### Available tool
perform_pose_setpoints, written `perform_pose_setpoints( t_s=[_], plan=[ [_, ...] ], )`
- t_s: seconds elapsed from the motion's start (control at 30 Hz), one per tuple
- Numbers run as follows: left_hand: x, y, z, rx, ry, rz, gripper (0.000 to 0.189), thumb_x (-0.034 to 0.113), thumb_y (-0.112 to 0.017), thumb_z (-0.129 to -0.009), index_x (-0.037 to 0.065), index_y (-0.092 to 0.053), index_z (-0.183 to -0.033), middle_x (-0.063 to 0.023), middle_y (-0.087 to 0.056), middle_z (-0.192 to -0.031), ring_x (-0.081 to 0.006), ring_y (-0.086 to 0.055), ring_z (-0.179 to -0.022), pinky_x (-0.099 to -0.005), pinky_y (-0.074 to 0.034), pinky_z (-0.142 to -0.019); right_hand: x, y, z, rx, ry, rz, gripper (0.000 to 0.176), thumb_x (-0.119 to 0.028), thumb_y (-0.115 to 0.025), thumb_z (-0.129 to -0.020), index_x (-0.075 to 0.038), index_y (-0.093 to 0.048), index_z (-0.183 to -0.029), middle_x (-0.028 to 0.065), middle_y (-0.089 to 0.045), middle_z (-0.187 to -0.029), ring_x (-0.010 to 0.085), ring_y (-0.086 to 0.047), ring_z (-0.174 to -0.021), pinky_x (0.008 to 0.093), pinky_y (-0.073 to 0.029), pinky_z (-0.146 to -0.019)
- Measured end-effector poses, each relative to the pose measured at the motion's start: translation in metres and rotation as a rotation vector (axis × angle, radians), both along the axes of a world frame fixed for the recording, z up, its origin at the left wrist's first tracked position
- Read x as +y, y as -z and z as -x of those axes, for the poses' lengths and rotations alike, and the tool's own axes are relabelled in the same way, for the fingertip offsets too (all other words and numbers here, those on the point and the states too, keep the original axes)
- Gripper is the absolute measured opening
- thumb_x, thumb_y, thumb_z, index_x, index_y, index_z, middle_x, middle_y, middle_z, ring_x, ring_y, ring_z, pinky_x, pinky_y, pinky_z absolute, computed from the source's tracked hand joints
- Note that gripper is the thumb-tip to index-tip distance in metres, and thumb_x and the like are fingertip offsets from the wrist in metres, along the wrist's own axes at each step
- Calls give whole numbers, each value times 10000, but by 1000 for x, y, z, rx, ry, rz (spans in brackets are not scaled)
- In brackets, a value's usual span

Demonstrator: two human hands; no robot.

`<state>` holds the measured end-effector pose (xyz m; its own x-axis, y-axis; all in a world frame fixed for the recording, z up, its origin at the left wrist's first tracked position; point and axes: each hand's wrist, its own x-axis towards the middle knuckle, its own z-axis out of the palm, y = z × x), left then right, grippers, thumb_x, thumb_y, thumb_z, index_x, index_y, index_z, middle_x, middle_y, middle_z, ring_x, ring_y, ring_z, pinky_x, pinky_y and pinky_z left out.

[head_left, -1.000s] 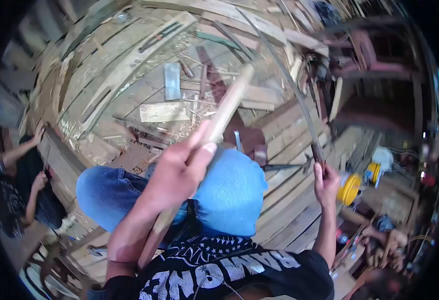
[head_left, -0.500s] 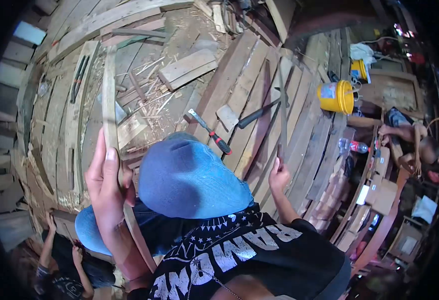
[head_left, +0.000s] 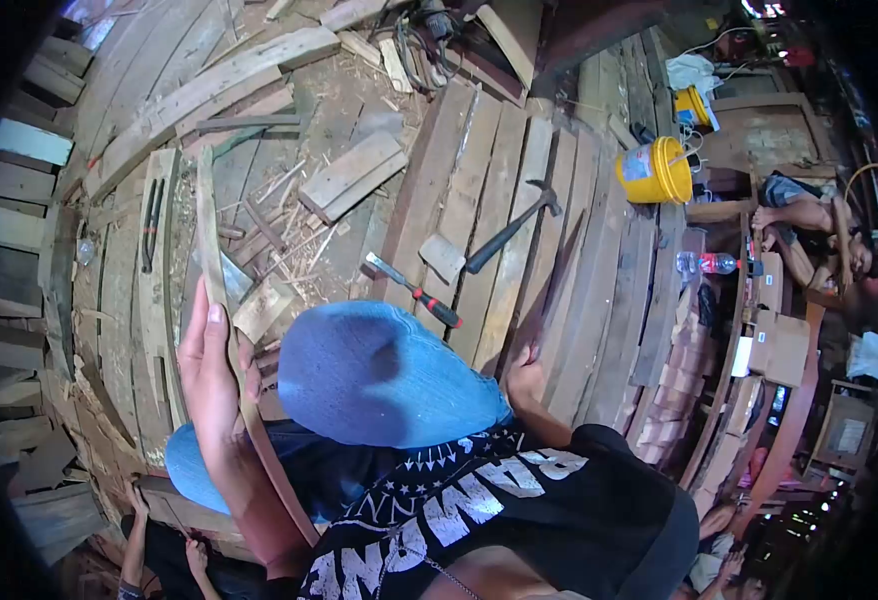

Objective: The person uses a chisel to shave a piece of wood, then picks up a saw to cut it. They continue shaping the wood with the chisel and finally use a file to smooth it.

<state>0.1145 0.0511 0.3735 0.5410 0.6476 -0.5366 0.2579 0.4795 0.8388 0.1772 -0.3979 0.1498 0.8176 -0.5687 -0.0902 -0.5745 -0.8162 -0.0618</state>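
Left hand, left of the blue-jeaned knee: grip closed around a long wooden slat, thumb flat along its face. The slat stands near upright, tilted slightly.

Right hand, just right of the knee: grip closed on the lower end of a dark blade, blurred, slanting up and away.

Beyond the knee, on the plank floor: red-handled chisel, hammer, and farther off a yellow bucket.
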Motion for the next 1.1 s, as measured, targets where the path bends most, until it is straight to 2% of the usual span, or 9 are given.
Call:
perform_pose_setpoints(
  t_s=[0.03, 0.1, 0.13, 0.33, 0.53, 0.67, 0.87, 1.0, 1.1],
  plan=[
    [3, 4, 3, -7, 15, 20, 490, 289, -450, -1007, 140, -340, -1461, -2, -409, -557, -60, -338, -362, -207, -274, -321, 4, 5, 3, 12, -16, -66, 492, -433, -513, -913, 44, -613, -984, 286, -646, -909, 454, -622, -898, 522, -474, -801],
    [6, 8, 4, 3, 24, -6, 491, 284, -444, -1009, 135, -333, -1464, -2, -405, -554, -56, -336, -364, -202, -278, -324, 5, 28, 10, 178, -74, -121, 484, -407, -550, -892, 49, -548, -1055, 302, -634, -953, 456, -612, -934, 516, -470, -822],
    [7, 9, 5, 0, 15, -14, 491, 284, -444, -1009, 135, -333, -1464, -2, -405, -554, -56, -336, -364, -202, -278, -324, -11, 59, 16, 218, -220, -89, 476, -388, -580, -865, 50, -528, -1044, 310, -632, -939, 460, -615, -909, 521, -472, -816],
    [10, 15, 15, -71, 84, -85, 481, 263, -419, -1018, 112, -323, -1464, 29, -403, -540, -50, -354, -360, -200, -293, -319, 95, 92, 39, 586, -587, -333, 457, -391, -580, -856, 28, -566, -1038, 288, -642, -961, 430, -625, -928, 498, -483, -823],
    [9, 3, 19, -43, 95, -54, 497, 248, -457, -1002, 113, -328, -1463, 15, -426, -538, -58, -386, -357, -211, -327, -320, 122, 98, 34, 665, -712, -358, 441, -394, -579, -847, 6, -604, -1032, 266, -651, -984, 399, -636, -948, 475, -494, -829],
    [6, 4, 23, -98, 72, -4, 494, 240, -456, -1001, 139, -326, -1466, 12, -428, -544, -58, -398, -365, -206, -349, -331, 120, 95, 30, 695, -745, -344, 432, -396, -579, -841, -9, -629, -1028, 252, -657, -999, 379, -642, -961, 460, -502, -834],
    [1, -6, 26, -65, 99, -64, 484, 240, -445, -1006, 145, -330, -1466, 15, -422, -546, -56, -393, -381, -212, -340, -344, 105, 79, 18, 731, -746, -295, 423, -399, -579, -833, -31, -667, -1022, 230, -667, -1021, 348, -652, -980, 437, -513, -841],
    [0, -9, 30, -120, 108, -86, 486, 232, -441, -1009, 113, -324, -1465, 8, -434, -547, -56, -386, -387, -218, -330, -346, 80, 35, -6, 772, -673, -156, 419, -401, -579, -827, -46, -692, -1018, 215, -673, -1036, 328, -659, -993, 422, -520, -845],
    [-1, -8, 31, -153, 83, -75, 492, 218, -440, -1008, 86, -314, -1465, 14, -423, -527, -58, -369, -369, -222, -329, -347, 75, -14, -48, 862, -606, 51, 417, -402, -579, -822, -57, -711, -1015, 204, -678, -1047, 313, -664, -1002, 411, -526, -848]
  ],
)
